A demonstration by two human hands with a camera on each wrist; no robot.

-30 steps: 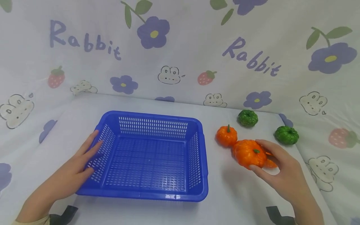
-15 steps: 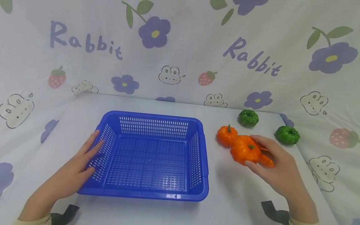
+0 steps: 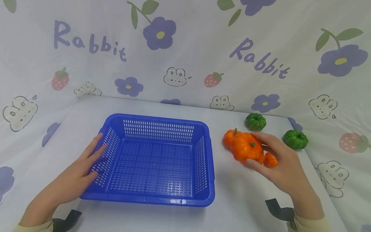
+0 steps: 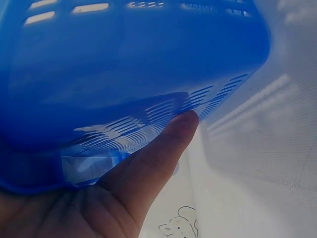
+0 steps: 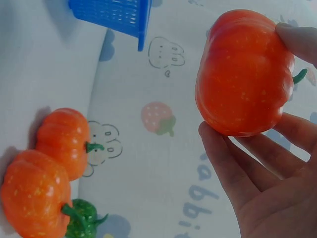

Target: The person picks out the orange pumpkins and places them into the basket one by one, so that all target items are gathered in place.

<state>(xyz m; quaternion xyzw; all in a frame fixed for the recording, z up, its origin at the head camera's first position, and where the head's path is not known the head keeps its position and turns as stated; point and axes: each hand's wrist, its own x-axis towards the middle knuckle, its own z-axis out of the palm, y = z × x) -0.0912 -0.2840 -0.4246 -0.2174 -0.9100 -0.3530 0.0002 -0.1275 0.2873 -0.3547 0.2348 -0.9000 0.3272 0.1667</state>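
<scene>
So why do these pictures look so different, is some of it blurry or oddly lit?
Head view: even, soft light, sharp, edges slightly bowed, faint shadow under the blue basket. Left wrist view: the basket wall fills the frame, hazy and out of focus beside the left hand. Right wrist view: the orange pumpkin held by the right hand is clear, slightly washed out.

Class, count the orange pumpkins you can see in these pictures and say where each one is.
3. One orange pumpkin is held in the right hand, lifted off the table; two sit side by side on the table beneath it, partly hidden in the head view.
</scene>
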